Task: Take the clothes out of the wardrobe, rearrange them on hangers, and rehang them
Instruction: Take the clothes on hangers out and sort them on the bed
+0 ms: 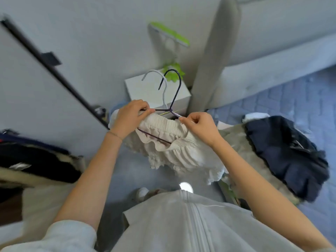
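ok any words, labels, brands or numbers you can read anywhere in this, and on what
None: no legible text in the head view.
White box behind the hangers: faces look blank.
Cream ruffled garment held by the left hand and right hand: no tag or print shows.
Dark garment on the right: a pale patch, too blurred to read.

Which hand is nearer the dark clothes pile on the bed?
Right. The right hand pinches the hanger arm on the side toward the dark pile; the left hand grips the hanger's far side, across the white garment.
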`<control>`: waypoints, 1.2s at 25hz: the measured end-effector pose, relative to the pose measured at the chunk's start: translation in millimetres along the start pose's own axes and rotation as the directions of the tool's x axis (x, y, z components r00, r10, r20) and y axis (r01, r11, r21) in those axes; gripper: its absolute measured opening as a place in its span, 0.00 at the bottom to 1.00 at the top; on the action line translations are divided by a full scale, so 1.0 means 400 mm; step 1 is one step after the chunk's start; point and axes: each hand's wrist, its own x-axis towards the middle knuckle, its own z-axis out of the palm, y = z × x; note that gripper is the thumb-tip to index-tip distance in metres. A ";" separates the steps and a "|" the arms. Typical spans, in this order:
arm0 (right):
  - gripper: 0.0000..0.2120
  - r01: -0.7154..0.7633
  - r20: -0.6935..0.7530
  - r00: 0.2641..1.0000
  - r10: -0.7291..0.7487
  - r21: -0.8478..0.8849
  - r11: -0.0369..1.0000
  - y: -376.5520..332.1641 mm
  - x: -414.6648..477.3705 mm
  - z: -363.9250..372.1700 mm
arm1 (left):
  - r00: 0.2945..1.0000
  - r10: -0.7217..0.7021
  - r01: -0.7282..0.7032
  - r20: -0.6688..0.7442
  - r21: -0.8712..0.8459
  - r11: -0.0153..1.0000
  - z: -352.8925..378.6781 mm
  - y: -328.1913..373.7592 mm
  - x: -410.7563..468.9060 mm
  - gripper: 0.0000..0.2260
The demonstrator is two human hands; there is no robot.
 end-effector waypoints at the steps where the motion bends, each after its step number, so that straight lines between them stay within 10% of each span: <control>1: 0.24 -0.051 -0.075 0.996 0.051 0.006 0.999 0.046 -0.017 -0.057 | 0.999 0.052 -0.052 -0.007 -0.006 0.999 0.049 0.062 0.044 0.15; 6: 0.22 -0.236 -0.410 0.878 0.248 0.079 0.968 0.252 -0.134 -0.339 | 0.955 0.294 -0.293 0.033 -0.035 0.955 0.279 0.405 0.235 0.18; 18: 0.13 -0.564 -0.816 0.323 0.480 0.241 0.790 0.592 -0.302 -0.828 | 0.684 0.662 -0.551 0.305 -0.379 0.743 0.796 1.059 0.561 0.19; 30: 0.14 -0.685 -0.722 0.204 0.661 0.377 0.623 1.337 -0.128 -1.015 | 0.519 0.595 -0.560 0.613 -0.281 0.779 1.603 1.245 0.831 0.21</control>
